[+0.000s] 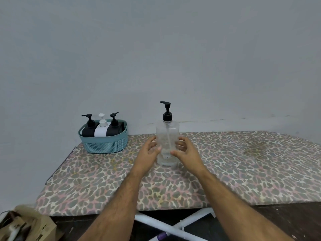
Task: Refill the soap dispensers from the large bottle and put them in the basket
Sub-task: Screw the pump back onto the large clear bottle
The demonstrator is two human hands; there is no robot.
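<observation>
2 hands flank the clear bottle (167, 143): left hand (149, 152) and right hand (186, 150) have loosely spread fingers, touching or nearly so, gripping nothing. 3 dispensers (102, 126) stand in the basket (106, 145), left of the bottle. Best clasp low, keeping it upright.

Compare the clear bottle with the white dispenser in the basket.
The clear bottle is see-through; the white dispenser is opaque. The clear bottle has a black pump, the white dispenser a white one. The clear bottle stands on the board between both hands and looks larger; the white dispenser sits in the basket between two black ones. Both stand upright with pump tops.
</observation>
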